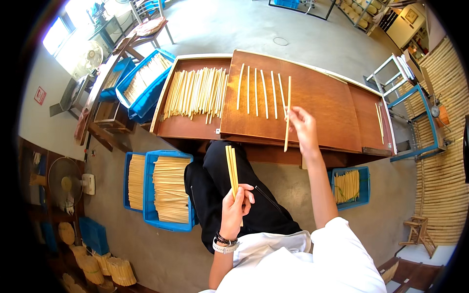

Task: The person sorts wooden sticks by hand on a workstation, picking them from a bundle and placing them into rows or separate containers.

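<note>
My left hand [237,205] grips a small bundle of pale bamboo sticks [231,164], held upright above my lap. In my right hand [301,128] is a single bamboo stick [288,95], pinched between thumb and fingers over the raised brown board [326,110] of the wooden table. Left of it, several separate sticks [256,91] lie spaced in a row on that board. A dense layer of sticks [196,93] fills much of the recessed left section of the table. A few more sticks [379,122] rest at its right end.
Blue crates of sticks [191,216] stand on the floor beside my left leg. Another blue crate [367,190] sits below the table at right, and a stick-filled crate [137,104] adjoins the table's left end. A metal frame [436,135] is at right; a fan [66,181] stands left.
</note>
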`<state>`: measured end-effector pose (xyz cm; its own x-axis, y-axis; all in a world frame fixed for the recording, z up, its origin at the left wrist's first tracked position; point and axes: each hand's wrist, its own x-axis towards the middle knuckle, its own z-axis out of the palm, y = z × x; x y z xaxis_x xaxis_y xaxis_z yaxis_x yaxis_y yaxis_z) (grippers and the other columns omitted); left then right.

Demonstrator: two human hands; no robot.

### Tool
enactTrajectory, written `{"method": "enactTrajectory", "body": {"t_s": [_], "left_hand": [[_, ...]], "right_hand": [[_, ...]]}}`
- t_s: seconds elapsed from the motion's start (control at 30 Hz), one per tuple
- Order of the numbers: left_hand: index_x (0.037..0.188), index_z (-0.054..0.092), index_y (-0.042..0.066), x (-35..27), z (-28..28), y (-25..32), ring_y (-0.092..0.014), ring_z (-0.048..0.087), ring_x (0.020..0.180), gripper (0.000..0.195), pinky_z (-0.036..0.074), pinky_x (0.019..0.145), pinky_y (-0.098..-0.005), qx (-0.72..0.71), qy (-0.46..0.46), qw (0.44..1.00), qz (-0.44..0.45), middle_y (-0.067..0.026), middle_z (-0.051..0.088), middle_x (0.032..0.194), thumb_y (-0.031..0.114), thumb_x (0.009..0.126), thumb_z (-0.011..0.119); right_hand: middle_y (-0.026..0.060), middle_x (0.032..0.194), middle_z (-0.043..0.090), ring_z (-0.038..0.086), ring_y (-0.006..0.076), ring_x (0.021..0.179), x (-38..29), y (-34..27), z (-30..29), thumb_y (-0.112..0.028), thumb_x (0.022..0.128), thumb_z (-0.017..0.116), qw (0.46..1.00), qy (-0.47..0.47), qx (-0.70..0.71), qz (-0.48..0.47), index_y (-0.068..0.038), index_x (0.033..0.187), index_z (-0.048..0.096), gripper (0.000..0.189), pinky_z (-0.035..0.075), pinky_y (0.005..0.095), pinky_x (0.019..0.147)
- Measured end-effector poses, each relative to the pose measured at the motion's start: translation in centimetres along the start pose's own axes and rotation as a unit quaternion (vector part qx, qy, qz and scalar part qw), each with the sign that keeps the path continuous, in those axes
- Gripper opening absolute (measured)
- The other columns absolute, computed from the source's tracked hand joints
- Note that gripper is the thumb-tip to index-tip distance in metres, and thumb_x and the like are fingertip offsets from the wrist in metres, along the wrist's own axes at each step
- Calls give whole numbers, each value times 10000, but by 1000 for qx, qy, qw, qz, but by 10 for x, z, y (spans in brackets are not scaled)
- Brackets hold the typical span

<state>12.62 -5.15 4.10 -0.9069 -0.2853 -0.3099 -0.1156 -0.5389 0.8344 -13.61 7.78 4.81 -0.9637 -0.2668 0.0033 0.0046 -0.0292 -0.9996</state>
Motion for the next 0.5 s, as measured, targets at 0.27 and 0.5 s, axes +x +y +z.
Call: {"method": "enactTrajectory", "body": {"t_s": [0.27, 0.5], "left_hand": [[1086, 600, 18, 3, 3, 3, -20, 403, 540, 283, 279, 465, -171, 1, -5, 1000, -4, -9, 596, 788, 218, 1082, 399], [1082, 598, 12, 3, 0, 4, -22, 391, 530, 285, 276, 460, -173, 10, 1, 1000, 2, -9, 589, 783, 224, 1081, 408]], "right_hand": [[129, 761, 707, 678, 209, 693, 131, 70, -54, -151, 837, 751, 929, 122, -333, -109, 5, 932, 721, 186, 520, 341, 629], [143, 754, 707, 690, 280, 701, 130, 70, -29, -137, 784, 786, 895, 154, -407, -99, -20, 854, 712, 154, 530, 385, 657]]}}
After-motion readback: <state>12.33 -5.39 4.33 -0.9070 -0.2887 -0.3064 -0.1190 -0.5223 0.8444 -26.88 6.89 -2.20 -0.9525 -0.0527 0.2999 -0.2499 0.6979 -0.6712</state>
